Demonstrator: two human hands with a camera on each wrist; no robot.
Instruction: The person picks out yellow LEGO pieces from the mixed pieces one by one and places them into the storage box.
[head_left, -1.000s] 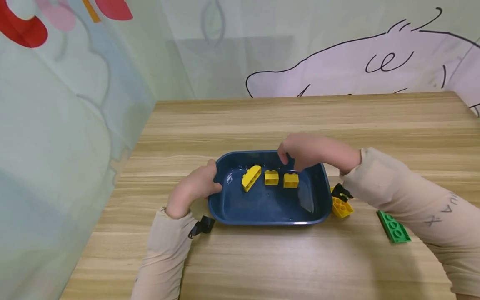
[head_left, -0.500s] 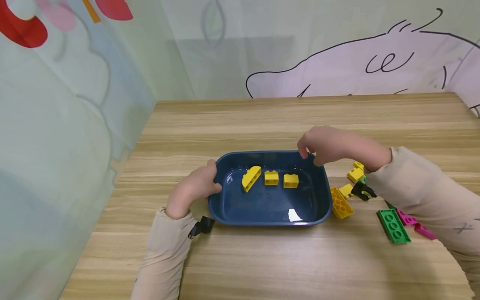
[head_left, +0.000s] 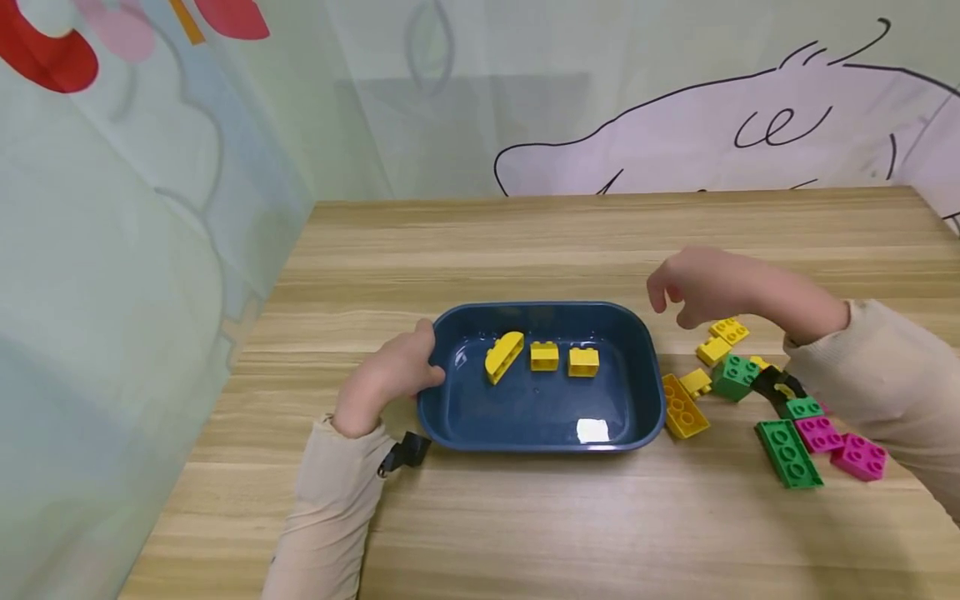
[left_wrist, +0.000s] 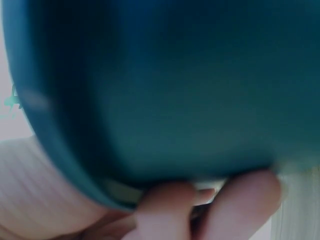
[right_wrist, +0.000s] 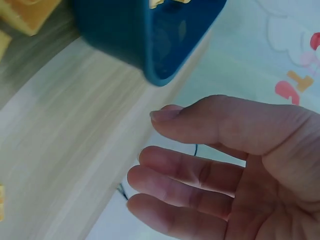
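A dark blue tray (head_left: 510, 417) holds three yellow blocks: a rounded block (head_left: 504, 357) and two small bricks, one of them a brick (head_left: 583, 362) on the right. My left hand (head_left: 393, 367) grips the tray's left end, thumb over the rim. In the left wrist view, its fingers (left_wrist: 245, 205) lie against the tray wall (left_wrist: 190, 120). Beyond the tray's right end, my right hand (head_left: 708, 287) hovers over the table. The right wrist view shows that hand (right_wrist: 265, 165) holding nothing, fingers loosely bent, apart from the tray's corner (right_wrist: 157, 75).
Right of the tray lie several loose toy bricks: a yellow brick (head_left: 684, 408) touching or nearly touching the tray, a green brick (head_left: 735, 377), a long green brick (head_left: 789, 454) and a pink brick (head_left: 860, 457). The right sleeve (head_left: 862, 375) covers part of the pile. Printed fabric walls edge the wooden table (head_left: 562, 525).
My right hand has moved right, from over the tray to beyond its right end, uncovering more loose bricks. My left hand, the tray and its yellow blocks have stayed in place.
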